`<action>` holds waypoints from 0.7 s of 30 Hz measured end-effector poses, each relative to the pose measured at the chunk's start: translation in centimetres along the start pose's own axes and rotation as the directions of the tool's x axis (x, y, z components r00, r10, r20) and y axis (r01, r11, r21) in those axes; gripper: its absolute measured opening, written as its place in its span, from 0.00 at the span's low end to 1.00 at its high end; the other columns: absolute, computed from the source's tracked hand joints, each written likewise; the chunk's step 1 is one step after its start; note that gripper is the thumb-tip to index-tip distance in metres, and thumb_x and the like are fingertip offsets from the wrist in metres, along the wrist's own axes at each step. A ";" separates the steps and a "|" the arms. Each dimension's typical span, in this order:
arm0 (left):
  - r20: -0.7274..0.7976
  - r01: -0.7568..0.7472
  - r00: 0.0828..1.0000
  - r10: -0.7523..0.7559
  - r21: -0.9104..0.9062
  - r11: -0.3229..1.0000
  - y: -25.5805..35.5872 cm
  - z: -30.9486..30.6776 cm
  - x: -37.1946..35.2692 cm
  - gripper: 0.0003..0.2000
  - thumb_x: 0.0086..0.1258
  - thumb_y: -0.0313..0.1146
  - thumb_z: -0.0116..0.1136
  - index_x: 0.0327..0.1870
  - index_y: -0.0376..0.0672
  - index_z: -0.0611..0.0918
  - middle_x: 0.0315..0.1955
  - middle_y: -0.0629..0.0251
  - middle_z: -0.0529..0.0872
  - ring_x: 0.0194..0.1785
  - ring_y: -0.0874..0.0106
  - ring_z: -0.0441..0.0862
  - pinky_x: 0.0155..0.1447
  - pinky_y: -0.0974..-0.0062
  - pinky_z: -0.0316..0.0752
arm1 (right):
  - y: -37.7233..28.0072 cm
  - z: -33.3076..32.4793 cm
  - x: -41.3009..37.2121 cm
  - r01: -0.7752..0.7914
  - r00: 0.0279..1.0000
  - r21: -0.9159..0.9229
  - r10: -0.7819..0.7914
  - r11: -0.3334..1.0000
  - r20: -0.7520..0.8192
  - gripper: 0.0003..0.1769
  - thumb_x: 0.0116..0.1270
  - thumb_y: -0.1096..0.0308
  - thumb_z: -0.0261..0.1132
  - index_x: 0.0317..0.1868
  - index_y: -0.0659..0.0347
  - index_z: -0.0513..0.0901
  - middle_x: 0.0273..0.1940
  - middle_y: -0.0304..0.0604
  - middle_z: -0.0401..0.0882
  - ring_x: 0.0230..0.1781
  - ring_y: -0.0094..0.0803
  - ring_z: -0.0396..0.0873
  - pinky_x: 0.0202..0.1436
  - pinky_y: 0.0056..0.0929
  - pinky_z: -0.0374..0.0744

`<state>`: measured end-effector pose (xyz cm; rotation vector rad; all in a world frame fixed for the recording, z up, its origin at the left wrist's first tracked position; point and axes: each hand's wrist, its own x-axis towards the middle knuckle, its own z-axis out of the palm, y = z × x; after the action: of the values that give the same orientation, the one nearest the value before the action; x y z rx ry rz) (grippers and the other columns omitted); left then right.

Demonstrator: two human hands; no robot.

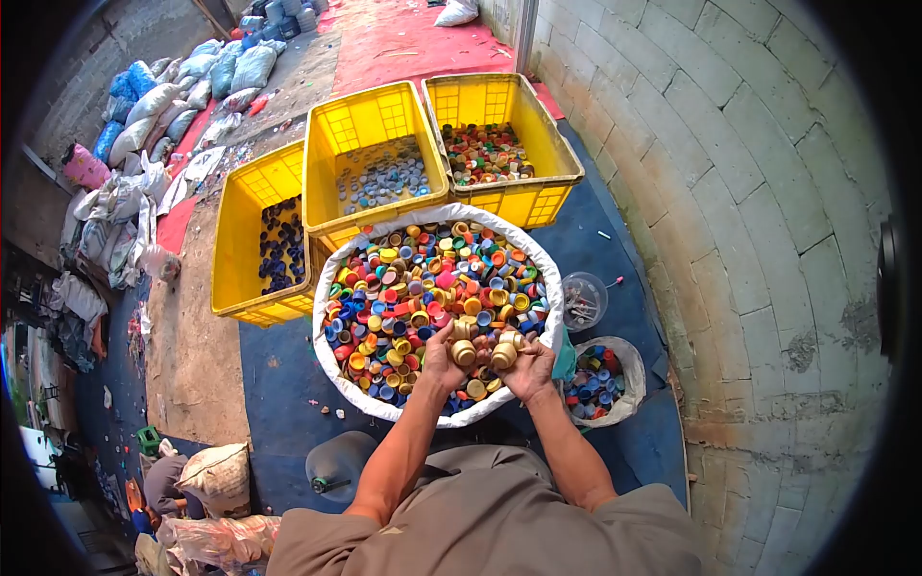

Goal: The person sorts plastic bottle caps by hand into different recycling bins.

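My left hand (441,365) is closed round tan plastic bottle caps (463,352) above the near side of a big round container with a white cloth rim (331,370). My right hand (531,372) grips similar tan caps (503,356) close beside it, a small gap between the two. Parts of the fingers are hidden behind the caps. Below both hands lies a heap of mixed bottle caps (423,278) in red, yellow, blue, white, green and orange, filling the container.
Behind stand three yellow crates: the left crate (235,221) holds dark blue caps, the middle crate (327,144) pale ones, the right crate (547,163) mixed colours. A clear tub (585,300) and a white-rimmed bucket (629,370) stand right, near a block wall (740,240). Sacks (144,115) lie far left.
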<state>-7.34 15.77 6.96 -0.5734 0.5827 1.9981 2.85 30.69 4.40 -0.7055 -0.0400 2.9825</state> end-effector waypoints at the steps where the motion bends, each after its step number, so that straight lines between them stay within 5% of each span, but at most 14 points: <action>1: -0.042 0.033 0.999 -0.033 -0.017 0.999 0.2 0.1 1.1 0.25 0.74 0.50 0.45 0.53 0.31 0.73 0.40 0.52 0.81 0.42 0.59 0.81 0.44 0.61 0.81 | -0.5 0.1 0.4 0.016 1.000 0.018 -0.017 1.000 0.007 0.31 0.45 0.70 0.53 0.55 0.64 0.72 0.48 0.53 0.76 0.50 0.53 0.76 0.57 0.54 0.76; 4: -0.028 0.010 1.000 -0.011 -0.015 1.000 1.1 -0.7 7.1 0.23 0.75 0.48 0.43 0.49 0.32 0.74 0.38 0.53 0.79 0.39 0.61 0.80 0.46 0.59 0.80 | -2.6 1.9 2.0 0.052 0.993 0.034 -0.048 0.998 -0.104 0.30 0.42 0.68 0.52 0.51 0.68 0.73 0.46 0.58 0.76 0.48 0.54 0.75 0.57 0.55 0.75; 5: 0.035 0.042 0.999 -0.040 -0.040 0.998 1.9 1.3 7.7 0.21 0.76 0.47 0.42 0.48 0.33 0.74 0.37 0.54 0.79 0.40 0.61 0.80 0.47 0.58 0.79 | -4.1 0.4 4.4 0.031 0.999 -0.008 -0.031 0.999 -0.009 0.35 0.42 0.65 0.52 0.55 0.71 0.71 0.51 0.57 0.73 0.53 0.54 0.73 0.63 0.55 0.70; 7: -0.075 -0.036 0.996 0.038 0.026 0.999 4.1 5.7 11.2 0.20 0.75 0.47 0.43 0.47 0.34 0.74 0.37 0.55 0.79 0.41 0.60 0.79 0.48 0.58 0.78 | -5.6 5.5 6.8 0.175 0.983 -0.082 -0.179 0.981 -0.037 0.36 0.44 0.66 0.51 0.57 0.74 0.67 0.54 0.58 0.71 0.56 0.53 0.71 0.65 0.52 0.68; 9: -0.003 -0.142 0.990 0.143 -0.130 0.981 7.5 11.3 14.6 0.22 0.74 0.48 0.46 0.51 0.33 0.72 0.40 0.53 0.78 0.44 0.58 0.78 0.54 0.56 0.77 | -9.1 9.2 12.4 0.220 0.968 -0.042 -0.213 0.975 0.135 0.35 0.45 0.66 0.51 0.56 0.75 0.65 0.55 0.59 0.69 0.58 0.52 0.68 0.68 0.52 0.65; 10: 0.065 -0.163 0.983 0.174 -0.146 0.976 9.6 13.8 15.9 0.28 0.72 0.48 0.49 0.58 0.29 0.65 0.49 0.48 0.74 0.53 0.55 0.76 0.63 0.53 0.72 | -10.4 12.3 14.1 0.305 0.939 0.009 -0.302 0.952 0.165 0.33 0.45 0.68 0.51 0.55 0.77 0.64 0.56 0.59 0.68 0.59 0.53 0.67 0.72 0.54 0.60; 12: 0.223 -0.245 0.926 0.305 -0.262 0.933 12.7 19.3 14.7 0.45 0.69 0.49 0.52 0.68 0.19 0.42 0.68 0.29 0.48 0.73 0.44 0.54 0.75 0.52 0.54 | -11.8 18.6 15.3 0.388 0.905 0.015 -0.385 0.921 0.180 0.37 0.44 0.71 0.51 0.58 0.82 0.59 0.60 0.67 0.60 0.67 0.58 0.58 0.77 0.55 0.48; 13: 0.069 -0.330 0.935 0.349 -0.200 0.923 13.9 21.0 13.9 0.49 0.68 0.49 0.53 0.68 0.20 0.36 0.69 0.27 0.37 0.76 0.44 0.40 0.78 0.53 0.45 | -12.8 19.7 16.4 0.384 0.903 -0.045 -0.366 0.922 0.224 0.44 0.44 0.72 0.51 0.64 0.84 0.49 0.67 0.72 0.50 0.73 0.60 0.47 0.78 0.54 0.45; 15: 0.061 -0.388 0.910 0.409 -0.219 0.895 15.2 21.7 11.8 0.49 0.69 0.48 0.53 0.68 0.21 0.33 0.70 0.31 0.33 0.77 0.45 0.33 0.79 0.54 0.40 | -13.6 20.4 16.8 0.417 0.900 -0.008 -0.411 0.909 0.143 0.26 0.47 0.76 0.50 0.49 0.79 0.62 0.74 0.62 0.37 0.76 0.60 0.36 0.77 0.58 0.45; 17: 0.033 -0.462 0.881 0.472 -0.161 0.872 15.4 19.8 9.2 0.47 0.70 0.46 0.52 0.69 0.23 0.33 0.72 0.34 0.35 0.77 0.45 0.35 0.79 0.54 0.42 | -13.5 18.6 15.5 0.372 0.898 -0.057 -0.344 0.926 0.274 0.38 0.46 0.77 0.50 0.62 0.81 0.52 0.75 0.59 0.22 0.77 0.58 0.25 0.77 0.57 0.42; 18: 0.044 -0.453 0.883 0.467 -0.172 0.875 15.7 17.8 8.0 0.46 0.70 0.45 0.52 0.70 0.25 0.34 0.72 0.37 0.37 0.76 0.46 0.41 0.78 0.54 0.44 | -12.1 18.7 13.2 0.405 0.905 -0.078 -0.388 0.911 0.173 0.48 0.46 0.78 0.50 0.70 0.77 0.40 0.75 0.60 0.24 0.77 0.58 0.27 0.77 0.57 0.42; 19: -0.023 -0.463 0.884 0.468 -0.195 0.865 15.8 15.5 6.9 0.40 0.71 0.44 0.51 0.70 0.24 0.45 0.69 0.36 0.50 0.74 0.47 0.53 0.77 0.53 0.51 | -11.0 17.9 11.6 0.432 0.902 -0.153 -0.425 0.889 0.075 0.49 0.48 0.77 0.49 0.72 0.73 0.37 0.74 0.67 0.30 0.77 0.59 0.33 0.77 0.56 0.46; 21: 0.019 -0.519 0.849 0.529 -0.164 0.839 15.6 9.2 4.4 0.30 0.72 0.44 0.52 0.63 0.25 0.63 0.63 0.40 0.65 0.67 0.51 0.66 0.72 0.57 0.64 | -9.7 13.1 9.0 0.411 0.911 -0.262 -0.379 0.873 0.165 0.45 0.50 0.78 0.49 0.71 0.72 0.44 0.74 0.66 0.35 0.76 0.59 0.43 0.75 0.54 0.55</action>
<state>-24.52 17.40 14.01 -0.4693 0.5940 2.5923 -10.40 40.97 12.50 -0.4814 -0.5715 2.6327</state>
